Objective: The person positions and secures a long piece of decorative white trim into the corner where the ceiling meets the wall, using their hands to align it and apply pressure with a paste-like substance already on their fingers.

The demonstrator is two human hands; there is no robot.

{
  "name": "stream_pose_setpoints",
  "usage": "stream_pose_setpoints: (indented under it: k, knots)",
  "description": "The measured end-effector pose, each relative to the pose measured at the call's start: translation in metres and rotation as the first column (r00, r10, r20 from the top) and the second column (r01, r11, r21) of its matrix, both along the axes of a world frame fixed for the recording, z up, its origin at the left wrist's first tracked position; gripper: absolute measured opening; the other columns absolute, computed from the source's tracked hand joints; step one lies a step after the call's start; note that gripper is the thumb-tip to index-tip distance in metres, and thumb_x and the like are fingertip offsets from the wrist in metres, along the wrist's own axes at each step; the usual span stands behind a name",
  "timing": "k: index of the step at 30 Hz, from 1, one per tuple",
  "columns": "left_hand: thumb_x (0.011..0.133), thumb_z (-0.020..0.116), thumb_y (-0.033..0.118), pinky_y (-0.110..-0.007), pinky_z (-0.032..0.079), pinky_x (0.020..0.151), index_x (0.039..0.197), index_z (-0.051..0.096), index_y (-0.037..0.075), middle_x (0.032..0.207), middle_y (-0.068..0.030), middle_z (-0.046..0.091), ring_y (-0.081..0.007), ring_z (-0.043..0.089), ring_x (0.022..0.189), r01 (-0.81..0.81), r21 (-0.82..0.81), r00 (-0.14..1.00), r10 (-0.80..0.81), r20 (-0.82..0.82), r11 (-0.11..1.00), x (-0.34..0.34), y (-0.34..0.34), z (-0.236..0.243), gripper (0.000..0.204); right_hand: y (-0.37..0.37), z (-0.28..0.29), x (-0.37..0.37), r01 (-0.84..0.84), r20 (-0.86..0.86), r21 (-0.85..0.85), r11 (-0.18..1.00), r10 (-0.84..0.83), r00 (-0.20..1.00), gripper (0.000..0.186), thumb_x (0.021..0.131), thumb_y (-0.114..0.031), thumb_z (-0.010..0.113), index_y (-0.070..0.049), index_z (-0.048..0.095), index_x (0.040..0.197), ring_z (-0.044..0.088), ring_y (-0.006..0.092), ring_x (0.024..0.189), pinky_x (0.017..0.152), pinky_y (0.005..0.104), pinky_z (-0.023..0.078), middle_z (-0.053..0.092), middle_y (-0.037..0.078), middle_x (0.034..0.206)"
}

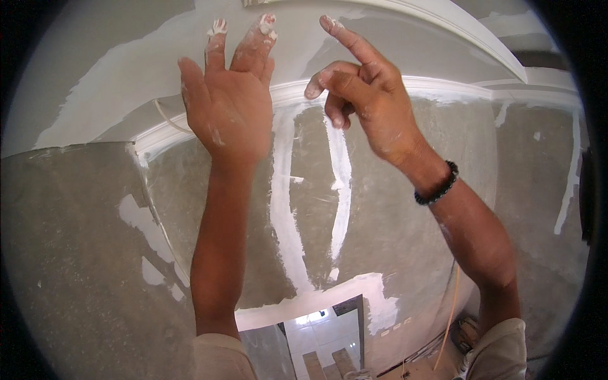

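Observation:
Both of my arms reach up in front of a grey plastered wall (247,209). My left hand (231,107) is raised with its palm showing and its fingers apart. Thick white paste coats its fingertips, and nothing else is in it. To its right, my right hand (373,95) has the index finger stretched out while the other fingers bend loosely. White smears mark these fingers too, and I see nothing held in them. A dark beaded bracelet (437,183) circles the right wrist. Behind the hands runs a white cornice (437,87); whether either hand touches it, I cannot tell.
White filler strips (340,190) run down the wall toward a doorway (323,335). Overhead is a patchy grey and white ceiling (145,69) with a raised moulding (468,22). A pale cable (170,119) hangs by the cornice at left. An orange cord (451,310) drops at lower right.

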State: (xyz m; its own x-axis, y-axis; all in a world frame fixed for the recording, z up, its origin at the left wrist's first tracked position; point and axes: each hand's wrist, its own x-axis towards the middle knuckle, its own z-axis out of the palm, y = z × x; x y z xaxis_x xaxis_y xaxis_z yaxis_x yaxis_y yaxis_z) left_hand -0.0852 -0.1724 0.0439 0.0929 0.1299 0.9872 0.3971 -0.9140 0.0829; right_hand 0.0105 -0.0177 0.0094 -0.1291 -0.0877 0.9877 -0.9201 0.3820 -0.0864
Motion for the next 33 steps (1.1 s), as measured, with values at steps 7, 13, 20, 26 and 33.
stream_pose_setpoints:
  k: [7, 13, 20, 26, 33]
  knots:
    - [0.093, 0.016, 0.083, -0.049, 0.000, 0.126, 0.162, -0.011, 0.005, 0.164, -0.0323, 0.022, -0.0384, 0.012, 0.157, -0.260, 0.103, 0.944, 0.275, -0.181, 0.960, 0.002, 0.023, -0.030, 0.108, -0.020, -0.023, -0.004, -0.459, 0.250, -0.204, 0.865, 0.499, 0.830, 0.073, 0.099, -0.011, 0.056, -0.005, 0.020, 0.162, 0.051, 0.0132, 0.048, 0.046, 0.0261, 0.040, 0.068, 0.011, 0.082]
    - [0.085, 0.013, 0.092, -0.050, -0.008, 0.125, 0.160, -0.017, 0.002, 0.164, -0.0200, 0.034, -0.0362, -0.001, 0.158, -0.512, 0.229, 0.783, 0.559, -0.272, 0.828, -0.007, 0.044, -0.050, 0.121, -0.025, -0.043, 0.005, -0.628, 0.319, -0.273, 0.729, 0.684, 0.656, 0.070, 0.099, -0.011, 0.054, -0.009, 0.023, 0.162, 0.042, 0.0101, 0.044, 0.041, 0.0256, 0.032, 0.063, 0.009, 0.076]
    - [0.082, 0.017, 0.094, -0.060, -0.013, 0.120, 0.161, -0.017, 0.005, 0.164, -0.0187, 0.035, -0.0396, -0.004, 0.158, -0.587, 0.445, 0.538, 0.736, -0.410, 0.676, -0.023, 0.053, -0.052, 0.124, -0.011, -0.052, 0.023, -0.656, 0.355, -0.349, 0.670, 0.742, 0.569, 0.075, 0.097, -0.007, 0.055, -0.009, 0.019, 0.162, 0.037, 0.0082, 0.044, 0.041, 0.0239, 0.027, 0.059, 0.006, 0.072]
    - [0.080, 0.017, 0.096, -0.070, -0.013, 0.115, 0.163, -0.013, 0.009, 0.162, -0.0113, 0.041, -0.0458, -0.002, 0.156, -0.588, 0.639, 0.289, 0.866, -0.407, 0.496, -0.025, 0.055, -0.051, 0.123, 0.001, -0.065, 0.040, -0.607, 0.370, -0.381, 0.698, 0.717, 0.591, 0.071, 0.097, -0.010, 0.054, -0.010, 0.023, 0.161, 0.035, 0.0076, 0.044, 0.041, 0.0222, 0.025, 0.056, 0.006, 0.070]
    - [0.085, 0.013, 0.091, -0.075, -0.005, 0.113, 0.166, -0.001, 0.013, 0.159, -0.0049, 0.047, -0.0531, 0.008, 0.153, -0.552, 0.756, 0.154, 0.934, -0.321, 0.351, -0.023, 0.061, -0.059, 0.114, 0.012, -0.075, 0.051, -0.612, 0.358, -0.440, 0.657, 0.754, 0.551, 0.072, 0.096, -0.008, 0.056, -0.011, 0.024, 0.161, 0.038, 0.0079, 0.045, 0.042, 0.0231, 0.026, 0.060, 0.006, 0.072]
